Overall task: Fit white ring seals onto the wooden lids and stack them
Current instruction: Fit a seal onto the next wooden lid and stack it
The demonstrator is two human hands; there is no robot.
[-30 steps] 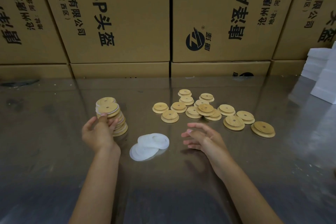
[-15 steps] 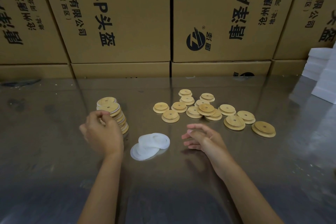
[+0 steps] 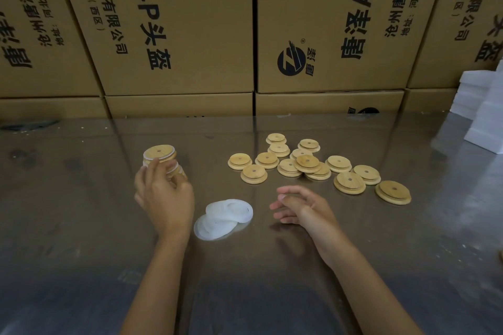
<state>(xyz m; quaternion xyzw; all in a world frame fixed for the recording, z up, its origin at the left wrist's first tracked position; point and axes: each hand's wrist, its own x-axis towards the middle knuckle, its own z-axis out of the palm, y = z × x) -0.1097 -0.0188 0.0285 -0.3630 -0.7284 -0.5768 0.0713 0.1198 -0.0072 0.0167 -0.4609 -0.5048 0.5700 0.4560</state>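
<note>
Stacking step in hand. Left hand [image 3: 163,196] fingers [image 3: 152,168] curled round stack of sealed lids [image 3: 160,158], squaring it. Right hand [image 3: 299,207] fingers loosely spread, holding nothing; white ring seals [image 3: 226,217] just left of them, bare wooden lids [image 3: 307,163] beyond on table [image 3: 81,212]. Next, by judgement: pinch one seal, take one lid.

White ring seals [image 3: 223,219] heaped near loose wooden lids [image 3: 307,164] (stack [image 3: 160,156] left).
</note>
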